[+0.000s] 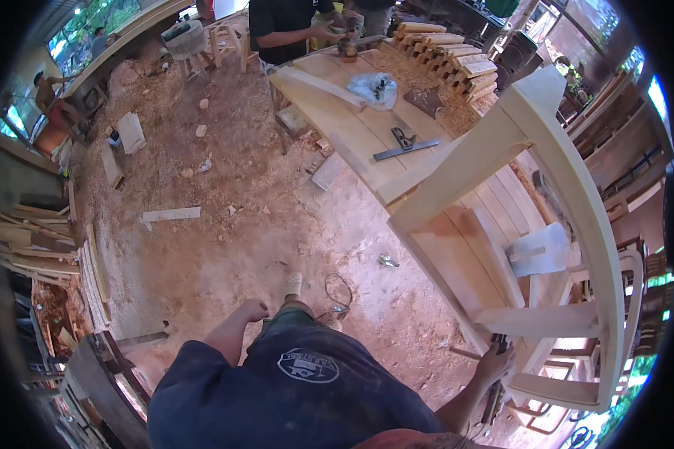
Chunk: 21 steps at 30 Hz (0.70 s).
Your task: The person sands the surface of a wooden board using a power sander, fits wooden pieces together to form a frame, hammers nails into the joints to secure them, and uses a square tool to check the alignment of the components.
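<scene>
pale wooden frame [569,202] beside right hand [496,364] with dark tool [494,396]

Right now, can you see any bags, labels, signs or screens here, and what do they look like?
Plastic bag: crumpled, pale bluish-white, lying on the long wooden workbench at the far end, something dark inside.
Round badge: white oval print on the person's own dark blue shirt, at the lower middle of the picture.
No signs or screens show.
</scene>
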Each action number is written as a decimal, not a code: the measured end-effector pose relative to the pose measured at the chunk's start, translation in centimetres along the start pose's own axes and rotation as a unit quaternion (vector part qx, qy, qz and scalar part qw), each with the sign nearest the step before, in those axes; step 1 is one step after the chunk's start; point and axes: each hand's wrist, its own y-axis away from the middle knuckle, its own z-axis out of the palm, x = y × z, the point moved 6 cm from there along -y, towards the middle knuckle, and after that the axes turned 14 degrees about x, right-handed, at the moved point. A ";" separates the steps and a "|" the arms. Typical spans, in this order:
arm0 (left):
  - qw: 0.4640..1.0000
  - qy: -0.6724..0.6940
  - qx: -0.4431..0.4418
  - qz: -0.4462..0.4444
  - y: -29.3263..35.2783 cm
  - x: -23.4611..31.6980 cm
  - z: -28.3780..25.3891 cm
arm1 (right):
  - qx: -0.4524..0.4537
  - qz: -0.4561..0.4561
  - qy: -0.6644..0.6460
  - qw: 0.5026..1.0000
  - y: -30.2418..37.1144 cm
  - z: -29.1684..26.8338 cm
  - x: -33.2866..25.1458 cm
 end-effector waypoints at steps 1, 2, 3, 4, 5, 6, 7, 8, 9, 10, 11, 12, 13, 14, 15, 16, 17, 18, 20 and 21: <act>1.000 -0.003 -0.001 0.005 -0.9 0.7 -1.4 | 0.002 0.005 0.002 1.000 0.8 -0.9 -1.0; 0.998 0.054 0.037 -0.013 -2.0 1.2 -3.3 | 0.031 -0.003 0.018 0.999 1.6 -1.9 -2.0; 0.991 0.109 0.077 -0.029 -3.1 1.7 -5.3 | 0.060 -0.008 0.033 0.998 2.5 -2.8 -2.9; 0.990 0.108 0.082 -0.024 -4.1 1.9 -6.4 | 0.087 -0.020 0.029 0.996 3.3 -3.6 -4.0; 0.984 0.143 0.103 -0.013 -5.4 1.9 -7.8 | 0.090 -0.013 0.025 0.996 4.1 -3.5 -4.6; 0.976 0.179 0.123 -0.001 -6.7 1.8 -9.2 | 0.107 -0.017 0.025 0.994 4.9 -3.5 -5.1; 0.977 0.173 0.128 0.004 -7.8 1.2 -10.4 | 0.122 -0.020 0.025 0.992 6.2 -4.0 -6.8; 0.977 0.169 0.132 0.023 -8.6 0.6 -11.4 | 0.120 0.008 0.005 0.993 7.7 -4.2 -8.6; 0.976 0.162 0.136 0.046 -9.8 0.0 -12.9 | 0.123 0.019 0.001 0.992 9.1 -3.2 -9.9; 0.977 0.157 0.135 0.050 -10.2 -1.1 -14.2 | 0.074 -0.019 -0.045 0.996 10.5 -1.2 -11.4; 0.976 0.168 0.133 0.041 -10.7 -2.5 -15.5 | 0.027 -0.058 -0.091 0.994 12.2 0.7 -13.1; 0.976 0.175 0.127 0.031 -11.1 -4.2 -16.5 | -0.110 -0.075 -0.088 0.987 14.3 2.2 -17.1; 0.977 0.170 0.121 0.034 -11.7 -6.7 -16.7 | -0.243 -0.093 -0.083 0.962 16.4 2.7 -21.3; 0.985 0.142 0.095 0.030 -12.4 -10.3 -16.4 | -0.314 -0.144 -0.120 0.931 19.2 4.2 -24.5; 0.990 0.113 0.073 0.028 -13.0 -13.3 -16.9 | -0.379 -0.194 -0.160 0.891 22.2 5.2 -28.0; 0.995 0.049 0.071 0.051 -13.2 -15.2 -18.2 | -0.417 -0.228 -0.191 0.859 24.6 4.3 -31.9; 0.995 -0.014 0.069 0.071 -13.0 -17.2 -19.3 | -0.455 -0.263 -0.221 0.822 26.8 3.1 -36.1; 0.995 -0.017 0.072 0.069 -12.8 -19.9 -20.4 | -0.479 -0.280 -0.213 0.804 28.6 2.5 -39.7; 0.992 -0.078 0.079 0.054 -13.0 -24.0 -22.1 | -0.532 -0.305 -0.201 0.764 31.3 1.6 -45.3; 0.992 -0.080 0.077 0.055 -13.3 -25.0 -22.8 | -0.533 -0.302 -0.201 0.764 31.7 1.7 -47.4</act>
